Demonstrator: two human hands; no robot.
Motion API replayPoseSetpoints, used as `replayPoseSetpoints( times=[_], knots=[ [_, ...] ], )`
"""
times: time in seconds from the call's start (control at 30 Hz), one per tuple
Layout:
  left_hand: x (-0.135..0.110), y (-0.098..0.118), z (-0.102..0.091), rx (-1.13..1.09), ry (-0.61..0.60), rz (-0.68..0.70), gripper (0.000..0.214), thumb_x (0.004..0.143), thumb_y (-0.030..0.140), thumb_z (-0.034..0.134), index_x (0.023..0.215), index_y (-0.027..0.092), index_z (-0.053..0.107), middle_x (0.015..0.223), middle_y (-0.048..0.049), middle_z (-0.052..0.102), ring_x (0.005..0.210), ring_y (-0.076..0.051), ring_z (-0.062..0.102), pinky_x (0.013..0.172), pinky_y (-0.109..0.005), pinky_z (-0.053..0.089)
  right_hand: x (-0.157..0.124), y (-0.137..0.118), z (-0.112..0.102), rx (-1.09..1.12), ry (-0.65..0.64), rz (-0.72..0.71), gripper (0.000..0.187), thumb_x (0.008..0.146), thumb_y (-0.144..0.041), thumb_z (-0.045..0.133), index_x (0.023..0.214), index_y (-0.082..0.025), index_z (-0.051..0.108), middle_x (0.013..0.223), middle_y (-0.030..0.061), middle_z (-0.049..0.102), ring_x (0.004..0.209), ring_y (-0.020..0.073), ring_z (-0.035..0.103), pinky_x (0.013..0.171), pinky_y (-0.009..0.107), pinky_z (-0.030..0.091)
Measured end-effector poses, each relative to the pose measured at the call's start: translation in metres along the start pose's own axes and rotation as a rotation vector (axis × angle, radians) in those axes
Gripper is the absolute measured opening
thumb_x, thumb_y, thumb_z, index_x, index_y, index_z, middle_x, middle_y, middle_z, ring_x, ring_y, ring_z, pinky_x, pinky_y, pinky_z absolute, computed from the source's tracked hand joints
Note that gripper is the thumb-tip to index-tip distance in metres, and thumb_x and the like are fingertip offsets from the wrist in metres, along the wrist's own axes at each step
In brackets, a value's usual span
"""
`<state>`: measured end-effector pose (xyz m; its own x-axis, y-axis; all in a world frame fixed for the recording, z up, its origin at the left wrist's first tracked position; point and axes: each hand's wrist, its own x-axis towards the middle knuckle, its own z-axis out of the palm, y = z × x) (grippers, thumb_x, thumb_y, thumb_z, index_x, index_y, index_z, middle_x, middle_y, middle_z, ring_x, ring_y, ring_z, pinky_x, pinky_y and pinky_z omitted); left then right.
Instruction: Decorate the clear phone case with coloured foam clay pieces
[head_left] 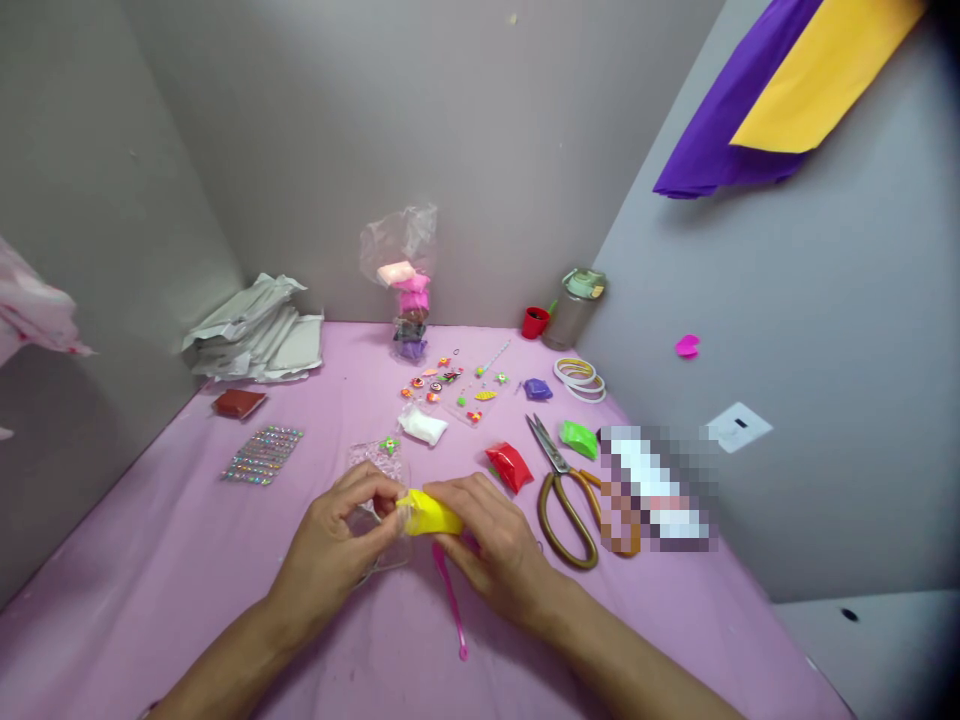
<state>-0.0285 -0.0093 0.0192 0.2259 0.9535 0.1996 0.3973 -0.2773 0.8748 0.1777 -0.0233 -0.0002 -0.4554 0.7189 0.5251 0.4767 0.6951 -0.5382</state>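
Note:
Between my two hands is a yellow clay packet [433,514]. My left hand [341,530] pinches the clear wrapper at its left end, while my right hand [491,530] grips the packet's right side. Beneath my left hand lies a clear plastic case [394,550], partly hidden, with a small green flower charm [389,445] at its far end. A pink modelling tool [454,610] rests on the table just below the packet. Beyond my hands are a white clay packet [424,425] and a red clay packet [510,467].
Large scissors [568,500] lie open at the right, near a green clay packet [579,439] and tape rolls [579,378]. Small charms [433,385] are scattered mid-table. A rhinestone sheet [264,456] and stacked grey packages [259,335] are at the left. Walls enclose the pink-covered table [187,580].

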Motion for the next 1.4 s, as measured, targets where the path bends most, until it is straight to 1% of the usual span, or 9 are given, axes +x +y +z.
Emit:
replayPoseSetpoints(
  times=[0.1, 0.27, 0.5, 0.7, 0.83, 1.0, 1.13, 1.3, 1.4],
  knots=[
    [0.001, -0.004, -0.002, -0.025, 0.003, 0.016, 0.012, 0.086, 0.027, 0.063, 0.080, 0.023, 0.072, 0.079, -0.0005, 0.061, 0.082, -0.020, 0.060, 0.078, -0.030, 0.044, 0.000, 0.001, -0.001, -0.014, 0.020, 0.000, 0.037, 0.095, -0.014, 0.058, 0.130, -0.022, 0.054, 0.112, 0.0101, 0.070, 0.100, 0.0254, 0.063, 0.084, 0.038, 0.053],
    [0.002, -0.012, -0.002, -0.100, -0.034, -0.033, 0.017, 0.084, 0.029, 0.066, 0.095, 0.023, 0.077, 0.091, -0.0044, 0.066, 0.092, -0.023, 0.062, 0.085, -0.034, 0.045, -0.001, 0.003, 0.001, -0.046, 0.012, 0.010, 0.036, 0.094, -0.012, 0.058, 0.129, -0.019, 0.054, 0.112, 0.0112, 0.069, 0.098, 0.0256, 0.062, 0.084, 0.038, 0.053],
    [0.000, -0.007, 0.002, -0.057, -0.056, -0.009, 0.014, 0.089, 0.030, 0.062, 0.084, 0.023, 0.073, 0.080, -0.0002, 0.060, 0.080, -0.020, 0.060, 0.077, -0.030, 0.044, -0.003, 0.002, 0.005, -0.049, -0.007, -0.027, 0.035, 0.097, -0.015, 0.054, 0.131, -0.018, 0.052, 0.112, 0.0112, 0.069, 0.098, 0.0250, 0.061, 0.083, 0.038, 0.053],
    [0.000, -0.005, -0.002, 0.012, -0.080, 0.048, 0.020, 0.093, 0.031, 0.056, 0.078, 0.022, 0.067, 0.078, 0.0000, 0.060, 0.082, -0.021, 0.059, 0.081, -0.033, 0.043, 0.000, 0.002, 0.000, -0.046, -0.031, -0.022, 0.033, 0.096, -0.014, 0.056, 0.130, -0.018, 0.054, 0.109, 0.0102, 0.069, 0.097, 0.0244, 0.061, 0.081, 0.037, 0.052],
    [0.002, -0.012, -0.004, 0.014, -0.064, 0.089, 0.017, 0.092, 0.030, 0.058, 0.086, 0.023, 0.072, 0.082, -0.0015, 0.066, 0.090, -0.023, 0.060, 0.091, -0.037, 0.042, 0.002, 0.003, -0.003, -0.071, 0.006, -0.019, 0.034, 0.095, -0.012, 0.056, 0.128, -0.018, 0.055, 0.109, 0.0106, 0.069, 0.096, 0.0247, 0.060, 0.081, 0.037, 0.051],
    [0.002, -0.020, -0.002, -0.082, -0.054, 0.015, 0.018, 0.087, 0.030, 0.066, 0.101, 0.024, 0.076, 0.097, -0.0047, 0.071, 0.101, -0.025, 0.062, 0.091, -0.037, 0.045, 0.000, 0.003, 0.001, -0.103, 0.029, -0.020, 0.034, 0.094, -0.009, 0.056, 0.128, -0.017, 0.055, 0.110, 0.0113, 0.069, 0.096, 0.0253, 0.061, 0.082, 0.037, 0.052],
    [0.002, -0.018, 0.000, -0.036, -0.061, 0.037, 0.013, 0.087, 0.027, 0.064, 0.091, 0.024, 0.076, 0.086, -0.0016, 0.070, 0.092, -0.024, 0.062, 0.099, -0.041, 0.039, -0.003, 0.003, 0.006, -0.128, -0.023, -0.028, 0.035, 0.094, -0.009, 0.055, 0.128, -0.017, 0.055, 0.108, 0.0109, 0.069, 0.095, 0.0254, 0.060, 0.080, 0.037, 0.052],
    [0.002, -0.011, 0.002, 0.016, -0.093, 0.066, 0.012, 0.089, 0.027, 0.060, 0.085, 0.023, 0.070, 0.080, 0.0002, 0.063, 0.083, -0.022, 0.058, 0.091, -0.039, 0.040, -0.003, 0.004, 0.007, -0.115, -0.035, -0.042, 0.031, 0.095, -0.009, 0.054, 0.124, -0.018, 0.056, 0.108, 0.0103, 0.070, 0.094, 0.0246, 0.060, 0.079, 0.035, 0.051],
    [0.000, -0.010, 0.003, 0.053, -0.091, 0.113, 0.013, 0.090, 0.023, 0.057, 0.079, 0.023, 0.064, 0.077, 0.0018, 0.058, 0.079, -0.020, 0.056, 0.095, -0.040, 0.038, -0.003, 0.004, 0.008, -0.115, -0.045, -0.050, 0.027, 0.095, -0.010, 0.055, 0.121, -0.017, 0.057, 0.106, 0.0101, 0.071, 0.092, 0.0244, 0.060, 0.078, 0.035, 0.051]
  ],
)
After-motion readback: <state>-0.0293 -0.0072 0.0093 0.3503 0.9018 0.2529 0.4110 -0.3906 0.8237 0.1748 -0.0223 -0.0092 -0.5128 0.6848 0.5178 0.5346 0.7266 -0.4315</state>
